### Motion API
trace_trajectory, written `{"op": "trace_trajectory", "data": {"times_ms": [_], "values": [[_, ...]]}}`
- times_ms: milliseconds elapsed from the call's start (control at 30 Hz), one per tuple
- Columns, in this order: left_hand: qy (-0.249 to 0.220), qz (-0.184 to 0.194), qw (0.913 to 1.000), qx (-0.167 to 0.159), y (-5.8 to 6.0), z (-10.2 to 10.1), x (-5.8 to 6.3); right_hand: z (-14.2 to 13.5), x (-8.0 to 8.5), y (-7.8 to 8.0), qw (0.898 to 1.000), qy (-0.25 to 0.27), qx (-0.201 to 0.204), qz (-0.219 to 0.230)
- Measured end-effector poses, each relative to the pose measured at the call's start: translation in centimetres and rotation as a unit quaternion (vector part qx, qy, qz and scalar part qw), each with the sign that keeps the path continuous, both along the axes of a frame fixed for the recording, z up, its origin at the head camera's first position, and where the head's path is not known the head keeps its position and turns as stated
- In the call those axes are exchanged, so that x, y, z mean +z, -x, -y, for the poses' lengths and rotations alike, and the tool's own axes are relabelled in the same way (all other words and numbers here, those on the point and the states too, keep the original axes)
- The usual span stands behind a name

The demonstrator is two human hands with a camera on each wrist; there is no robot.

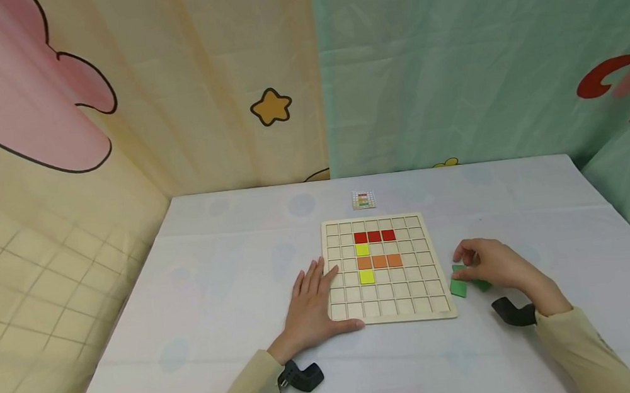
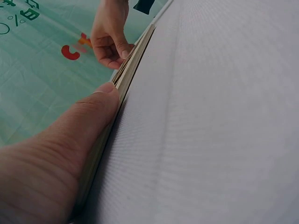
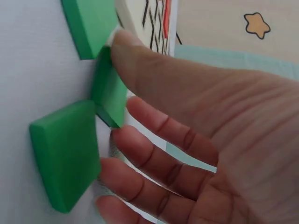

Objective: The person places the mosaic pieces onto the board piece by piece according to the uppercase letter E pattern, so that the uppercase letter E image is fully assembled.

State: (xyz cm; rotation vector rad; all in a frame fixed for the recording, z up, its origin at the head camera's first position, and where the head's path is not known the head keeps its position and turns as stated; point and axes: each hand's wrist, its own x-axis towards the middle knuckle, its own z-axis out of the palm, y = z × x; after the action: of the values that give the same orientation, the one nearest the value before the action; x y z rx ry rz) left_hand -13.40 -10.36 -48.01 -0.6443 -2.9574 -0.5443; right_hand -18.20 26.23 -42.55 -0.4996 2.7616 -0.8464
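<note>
Near the right edge of the flat cream board with a grid (image 1: 404,307): a small green square tile with thick sides (image 3: 110,88), tilted, pinched between thumb and fingers of the right hand (image 1: 497,264). Close by, on the white cloth-covered worktop (image 1: 209,282): another green square tile (image 3: 91,28) by the thumb, and one more (image 3: 65,156) by the other fingers. Might slip and drop, with such a small grip. Might also bump the other two, being so close. Set on the board: three red squares (image 1: 374,236), one yellow square (image 1: 362,249), three orange squares (image 1: 379,262), a second yellow square (image 1: 366,277). At the near left corner: the left hand (image 1: 314,304), spread wide. Might shove the board by pushing too hard. Past the far edge: a small square card with a coloured picture (image 1: 363,200).
</note>
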Motion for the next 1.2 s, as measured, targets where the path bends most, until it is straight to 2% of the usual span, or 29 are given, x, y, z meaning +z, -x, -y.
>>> {"op": "trace_trajectory", "data": {"times_ms": [167, 467, 767, 1000, 1200], "values": [[-0.005, -0.006, 1.0, -0.004, 0.0, -0.1, 0.0, 0.0, -0.2, 0.2, 1.0, -0.006, -0.014, -0.025], [0.002, 0.012, 0.9999, 0.0, 0.0, 0.0, 0.0, -0.2, 0.1, 0.1, 1.0, -0.012, -0.004, -0.011], [0.004, 0.014, 0.9999, 0.0, 0.0, 0.0, -0.1, 0.2, -0.3, 0.1, 0.999, 0.007, -0.02, -0.038], [0.005, 0.013, 0.9999, 0.001, -0.1, 0.0, -0.1, 0.9, -0.9, 0.3, 0.994, 0.022, -0.035, -0.099], [0.006, 0.009, 0.9999, 0.001, 0.0, 0.0, -0.1, 2.6, -1.3, -0.1, 0.986, 0.076, -0.039, -0.146]]}}
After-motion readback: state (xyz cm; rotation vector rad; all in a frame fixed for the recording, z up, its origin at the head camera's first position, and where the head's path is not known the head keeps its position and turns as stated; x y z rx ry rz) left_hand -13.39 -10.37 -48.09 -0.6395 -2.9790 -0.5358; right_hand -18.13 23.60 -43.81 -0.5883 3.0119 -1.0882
